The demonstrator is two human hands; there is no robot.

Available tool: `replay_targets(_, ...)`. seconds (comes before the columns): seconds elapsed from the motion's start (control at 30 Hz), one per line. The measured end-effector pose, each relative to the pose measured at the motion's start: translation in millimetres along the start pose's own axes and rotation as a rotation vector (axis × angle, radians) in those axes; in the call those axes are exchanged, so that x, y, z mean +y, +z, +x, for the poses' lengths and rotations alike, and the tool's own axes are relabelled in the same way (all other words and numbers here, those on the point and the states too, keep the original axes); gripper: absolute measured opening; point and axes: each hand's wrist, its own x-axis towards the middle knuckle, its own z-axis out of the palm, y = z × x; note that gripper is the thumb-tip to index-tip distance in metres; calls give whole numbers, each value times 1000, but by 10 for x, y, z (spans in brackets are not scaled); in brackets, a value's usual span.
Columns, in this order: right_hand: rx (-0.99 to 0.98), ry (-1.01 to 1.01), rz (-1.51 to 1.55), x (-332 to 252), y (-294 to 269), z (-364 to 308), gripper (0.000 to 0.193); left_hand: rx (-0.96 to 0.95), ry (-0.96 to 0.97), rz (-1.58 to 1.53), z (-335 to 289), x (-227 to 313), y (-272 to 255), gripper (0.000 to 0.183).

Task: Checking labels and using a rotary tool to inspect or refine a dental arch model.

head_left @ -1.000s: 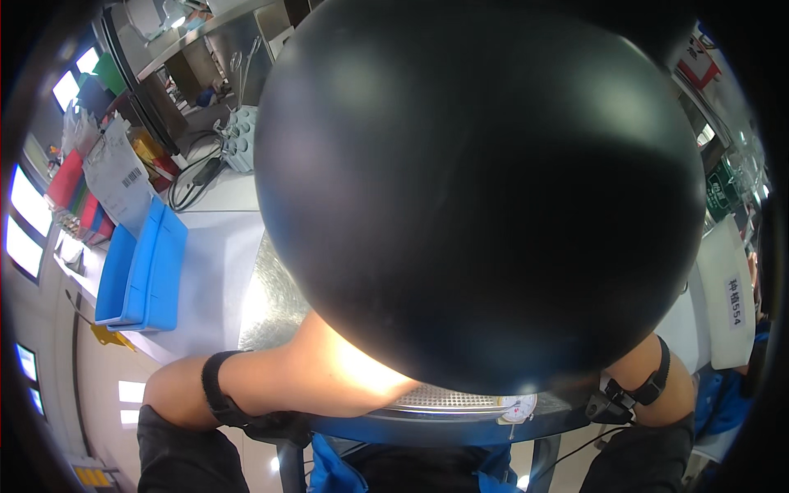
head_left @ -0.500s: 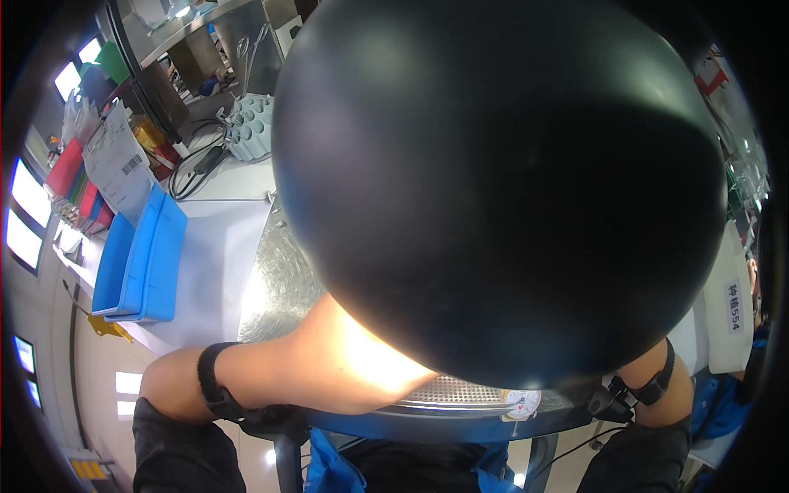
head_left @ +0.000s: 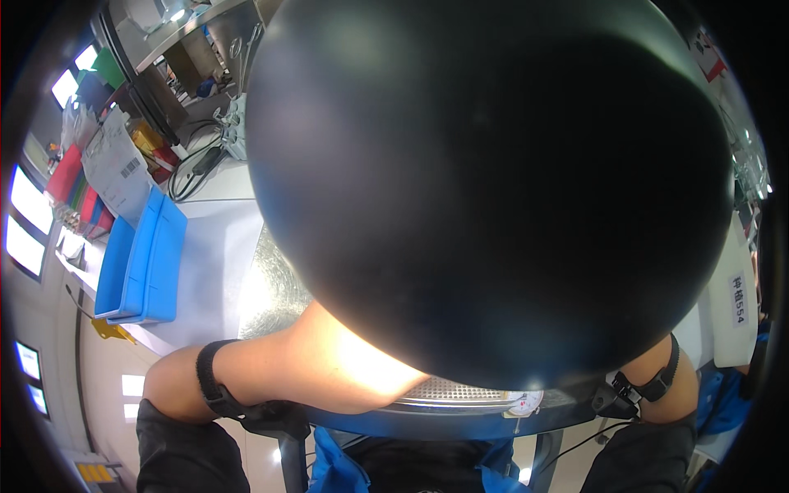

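Observation:
A large smooth black rounded dome [head_left: 493, 189] fills the middle of the head view and covers the work spot. My left forearm [head_left: 329, 370] reaches in from the lower left, brightly lit, and passes under the dome's lower edge. Only a short part of my right forearm [head_left: 653, 361] shows at the lower right before the dome cuts it off. Both hands are hidden behind it, so I cannot see what they hold. Below the dome, a round dial gauge [head_left: 523, 403] sits by a perforated metal plate [head_left: 460, 392] at the bench's near edge.
Two blue plastic bins [head_left: 156, 263] stand on the left, with a printed sheet [head_left: 119, 160] behind. A grey holder with round holes [head_left: 234, 127] and black cables [head_left: 197, 168] lie at the back left. A labelled white panel [head_left: 731, 304] borders the right side.
The dome looks slightly larger and spreads farther left, covering more of the grey holder. My forearms have barely shifted.

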Motion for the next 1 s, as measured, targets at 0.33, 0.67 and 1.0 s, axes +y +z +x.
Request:
replay_targets(0.33, 10, 27, 149, 19, 12, -15, 35, -199, -99, 46, -134, 111, -74, 14)
replay_targets(0.67, 3, 32, 130, 22, 22, -20, 33, -105, -102, -52, -184, 47, 58, 21)
replay_targets(1.0, 140, -104, -7, 77, 10, -44, 38, -74, -10, -2, -42, 13, -3, 24)
